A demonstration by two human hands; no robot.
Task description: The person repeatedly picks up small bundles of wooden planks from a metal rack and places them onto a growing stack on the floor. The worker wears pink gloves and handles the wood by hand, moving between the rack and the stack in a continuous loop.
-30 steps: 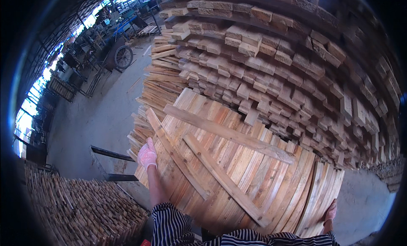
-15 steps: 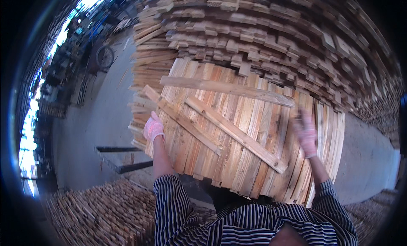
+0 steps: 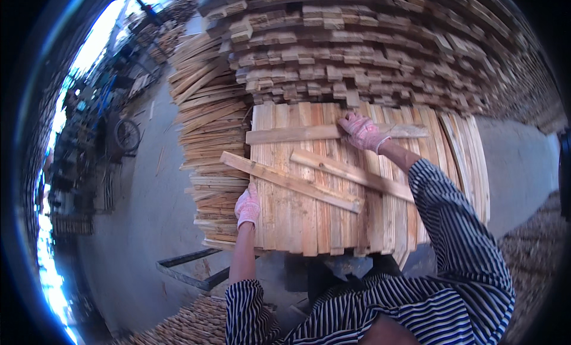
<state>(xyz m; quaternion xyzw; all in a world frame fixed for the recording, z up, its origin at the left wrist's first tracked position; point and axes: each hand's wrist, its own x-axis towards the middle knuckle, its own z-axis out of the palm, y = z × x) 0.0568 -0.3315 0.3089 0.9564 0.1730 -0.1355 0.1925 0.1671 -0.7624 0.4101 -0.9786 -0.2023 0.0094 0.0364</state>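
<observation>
wooden slats (image 3: 333, 220) stand side by side as a flat bundle before the person, three loose slats lying across them. left hand (image 3: 248, 206), gloved, clasps the bundle's left edge; right hand (image 3: 361, 131) presses flat on the top cross slat (image 3: 285, 134), fingers spread. bundle's lower end is hidden behind the striped sleeves (image 3: 458, 250)

Your left hand (image 3: 247, 206) grips the plank bundle's (image 3: 309, 226) left edge; your right hand (image 3: 363, 131) presses the top cross slat (image 3: 285, 134) near its far edge.
</observation>
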